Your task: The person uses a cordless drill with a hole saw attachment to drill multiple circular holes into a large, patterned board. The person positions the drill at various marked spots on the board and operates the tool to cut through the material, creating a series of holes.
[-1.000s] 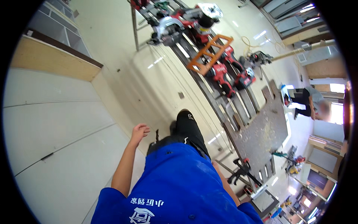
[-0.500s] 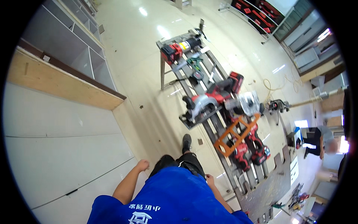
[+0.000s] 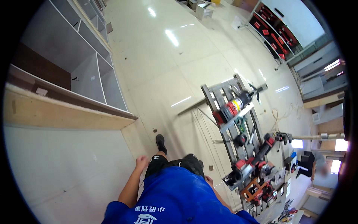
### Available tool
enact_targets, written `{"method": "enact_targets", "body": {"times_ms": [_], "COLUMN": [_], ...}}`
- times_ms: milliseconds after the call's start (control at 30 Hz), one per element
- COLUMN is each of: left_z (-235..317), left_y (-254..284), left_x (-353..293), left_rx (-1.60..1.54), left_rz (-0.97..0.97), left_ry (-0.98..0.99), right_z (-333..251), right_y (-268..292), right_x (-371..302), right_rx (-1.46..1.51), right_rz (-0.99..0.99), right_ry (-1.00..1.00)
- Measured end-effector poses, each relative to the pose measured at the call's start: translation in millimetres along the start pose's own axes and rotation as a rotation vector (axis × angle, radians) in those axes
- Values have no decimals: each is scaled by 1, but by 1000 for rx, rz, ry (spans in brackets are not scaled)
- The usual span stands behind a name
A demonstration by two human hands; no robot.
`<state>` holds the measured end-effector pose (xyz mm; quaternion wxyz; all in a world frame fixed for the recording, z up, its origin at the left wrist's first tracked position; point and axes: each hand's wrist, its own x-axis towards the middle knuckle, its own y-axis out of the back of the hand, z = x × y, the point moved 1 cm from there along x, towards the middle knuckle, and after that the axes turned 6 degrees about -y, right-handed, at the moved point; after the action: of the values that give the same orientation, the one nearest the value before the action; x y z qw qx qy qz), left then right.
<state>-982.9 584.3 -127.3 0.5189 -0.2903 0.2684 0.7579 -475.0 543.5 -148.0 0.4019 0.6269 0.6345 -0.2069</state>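
Note:
My left hand [image 3: 141, 163] hangs beside my left thigh, near the pale panel on the left. Its fingers look loosely curled, and nothing shows in them. On the other side, my right hand [image 3: 209, 181] hangs low by my hip, partly hidden by my blue shirt, so its fingers cannot be made out. Neither hand touches a tool. Closest to the right hand is a slatted bench [image 3: 207, 95] bearing power tools. A red and grey circular saw [image 3: 243, 170] lies on it, with an orange frame [image 3: 253, 189] below. A red and black power tool with a yellow band [image 3: 232, 107] rests at its far end.
An open-fronted grey cabinet [image 3: 87, 74] with a wooden edge stands along the left. A wheeled rack [image 3: 274, 39] with red and black items is at the far right. Cables [image 3: 276, 115] trail on the floor beyond the bench. Another person [image 3: 315, 164] is at the right.
I have stepped forward, with my left foot now in front. The view has shifted, so the bench appears farther right and lower. Both hands still hang at my sides.

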Motion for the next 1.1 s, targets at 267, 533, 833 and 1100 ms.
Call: {"method": "enact_targets", "body": {"times_ms": [267, 533, 833, 1100], "left_z": [429, 624, 838, 933], "left_y": [-50, -100, -220, -485], "left_x": [139, 173, 270, 270], "left_rx": [193, -3, -50, 177], "left_rz": [-424, -745, -1170, -1699], "left_ry": [-438, -563, -672, -1191], "right_z": [-462, -699, -941, -989], "right_y": [-143, -182, -137, 15], "right_x": [38, 125, 227, 309], "right_rx": [462, 709, 674, 1705], "right_rz": [-341, -537, -493, -97], "right_ry": [282, 421, 758, 677]}}
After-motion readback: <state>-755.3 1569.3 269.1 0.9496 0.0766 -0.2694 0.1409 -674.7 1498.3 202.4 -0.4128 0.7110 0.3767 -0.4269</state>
